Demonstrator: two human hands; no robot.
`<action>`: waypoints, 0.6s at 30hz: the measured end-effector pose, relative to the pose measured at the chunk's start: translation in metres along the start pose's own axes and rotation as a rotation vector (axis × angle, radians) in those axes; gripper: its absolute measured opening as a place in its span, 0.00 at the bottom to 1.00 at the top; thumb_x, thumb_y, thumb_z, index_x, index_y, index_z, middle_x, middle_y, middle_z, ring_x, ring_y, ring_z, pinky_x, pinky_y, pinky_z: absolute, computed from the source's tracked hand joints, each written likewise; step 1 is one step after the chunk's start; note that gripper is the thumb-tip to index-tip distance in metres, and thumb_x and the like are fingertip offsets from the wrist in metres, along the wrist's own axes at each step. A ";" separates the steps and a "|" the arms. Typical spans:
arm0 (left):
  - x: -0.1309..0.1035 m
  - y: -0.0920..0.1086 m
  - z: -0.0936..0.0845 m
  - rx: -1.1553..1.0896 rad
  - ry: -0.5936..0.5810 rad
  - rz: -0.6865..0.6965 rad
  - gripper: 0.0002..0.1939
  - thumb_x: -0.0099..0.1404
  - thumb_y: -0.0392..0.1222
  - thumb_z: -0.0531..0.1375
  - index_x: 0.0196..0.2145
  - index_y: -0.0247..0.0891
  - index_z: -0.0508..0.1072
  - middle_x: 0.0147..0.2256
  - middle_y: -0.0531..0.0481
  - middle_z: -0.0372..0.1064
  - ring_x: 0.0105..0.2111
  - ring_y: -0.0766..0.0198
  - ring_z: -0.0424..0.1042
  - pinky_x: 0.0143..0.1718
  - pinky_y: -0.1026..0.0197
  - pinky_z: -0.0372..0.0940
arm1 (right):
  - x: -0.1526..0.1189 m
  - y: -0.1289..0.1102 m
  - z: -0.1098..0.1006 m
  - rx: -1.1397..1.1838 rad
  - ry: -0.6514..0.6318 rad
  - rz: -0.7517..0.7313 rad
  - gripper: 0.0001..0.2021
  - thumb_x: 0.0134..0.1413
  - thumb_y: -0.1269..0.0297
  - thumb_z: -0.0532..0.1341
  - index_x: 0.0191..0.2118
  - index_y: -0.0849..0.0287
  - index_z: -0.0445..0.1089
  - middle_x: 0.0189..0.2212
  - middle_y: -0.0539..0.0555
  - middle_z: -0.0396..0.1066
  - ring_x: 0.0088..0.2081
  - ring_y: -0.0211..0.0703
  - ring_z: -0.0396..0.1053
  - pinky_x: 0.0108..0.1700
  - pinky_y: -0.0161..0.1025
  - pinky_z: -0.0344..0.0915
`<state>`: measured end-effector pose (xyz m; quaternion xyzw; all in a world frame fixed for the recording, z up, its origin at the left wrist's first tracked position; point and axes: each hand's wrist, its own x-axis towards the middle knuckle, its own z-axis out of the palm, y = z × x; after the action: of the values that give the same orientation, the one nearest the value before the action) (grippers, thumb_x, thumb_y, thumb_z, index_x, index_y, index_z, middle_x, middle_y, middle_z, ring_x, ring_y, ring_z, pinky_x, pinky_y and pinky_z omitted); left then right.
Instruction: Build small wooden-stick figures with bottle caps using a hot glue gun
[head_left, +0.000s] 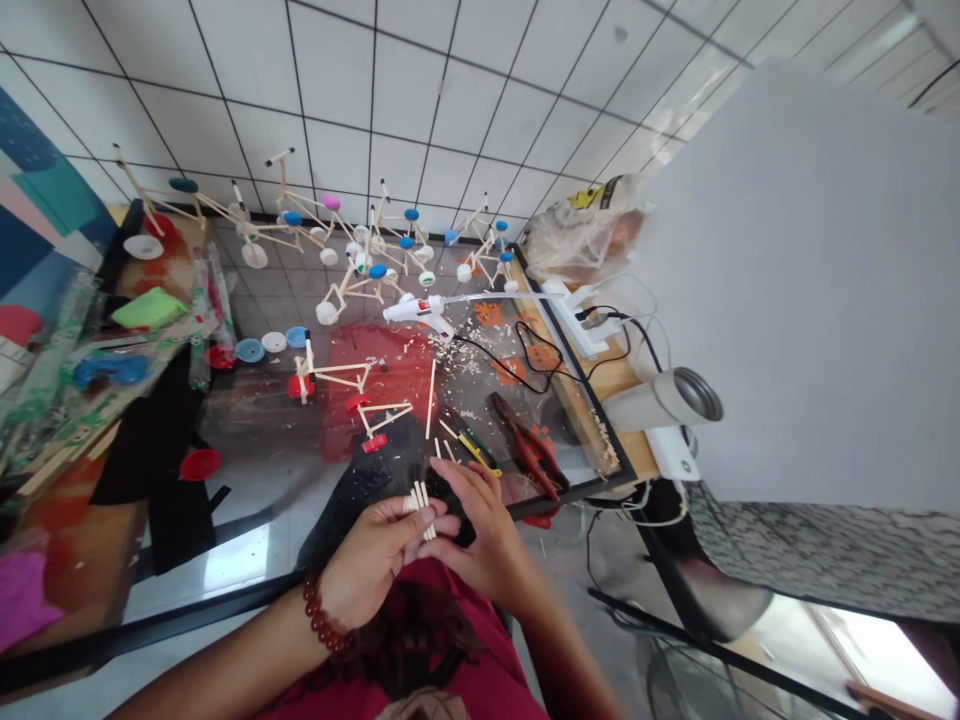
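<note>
Several short pale wooden sticks (pixel 422 508) stand side by side, pinched between the thumb and fingers of my left hand (pixel 382 545). Close on their right is my right hand (pixel 484 525), its fingers stretched out and apart from the thumb; whether it touches the sticks I cannot tell. Just beyond, on the glass tabletop, lie a long wooden stick (pixel 431 400) and a yellow-and-green cutter (pixel 474 448). Red-handled pliers (pixel 529 450) rest further right. A small stick-built tricycle (pixel 337 375) with red bottle-cap wheels stands ahead of my hands.
Several stick tricycles with white and blue caps (pixel 377 271) line the wall. A white glue gun (pixel 420 310) lies among wood chips, its cable running right to a power strip (pixel 581 320). Loose caps (pixel 274 343) and a black sheet (pixel 150 450) are at left. A grey-white cylinder (pixel 660 400) lies right.
</note>
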<state>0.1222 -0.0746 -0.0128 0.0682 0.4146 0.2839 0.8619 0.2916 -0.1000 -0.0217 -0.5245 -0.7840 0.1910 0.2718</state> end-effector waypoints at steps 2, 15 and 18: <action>0.000 -0.001 -0.001 -0.011 -0.014 -0.006 0.17 0.48 0.40 0.76 0.34 0.29 0.80 0.31 0.39 0.80 0.30 0.60 0.79 0.35 0.64 0.72 | -0.001 0.000 0.002 0.023 0.043 0.015 0.40 0.55 0.62 0.68 0.68 0.52 0.49 0.59 0.62 0.66 0.59 0.54 0.67 0.65 0.59 0.53; -0.009 0.006 0.002 0.491 -0.137 -0.063 0.30 0.43 0.61 0.73 0.33 0.30 0.79 0.32 0.39 0.81 0.29 0.59 0.80 0.32 0.61 0.72 | 0.022 -0.010 -0.018 0.842 -0.064 0.469 0.08 0.52 0.57 0.70 0.35 0.55 0.81 0.43 0.56 0.79 0.46 0.47 0.76 0.50 0.44 0.71; -0.010 0.004 0.000 0.455 -0.150 -0.096 0.30 0.44 0.60 0.73 0.34 0.31 0.78 0.31 0.39 0.81 0.29 0.58 0.80 0.32 0.60 0.73 | 0.021 -0.009 -0.008 0.865 -0.027 0.525 0.06 0.51 0.59 0.70 0.29 0.55 0.80 0.37 0.55 0.80 0.39 0.44 0.77 0.41 0.40 0.73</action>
<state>0.1155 -0.0766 -0.0046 0.2617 0.4055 0.1359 0.8652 0.2836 -0.0835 -0.0050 -0.5407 -0.4783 0.5668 0.3970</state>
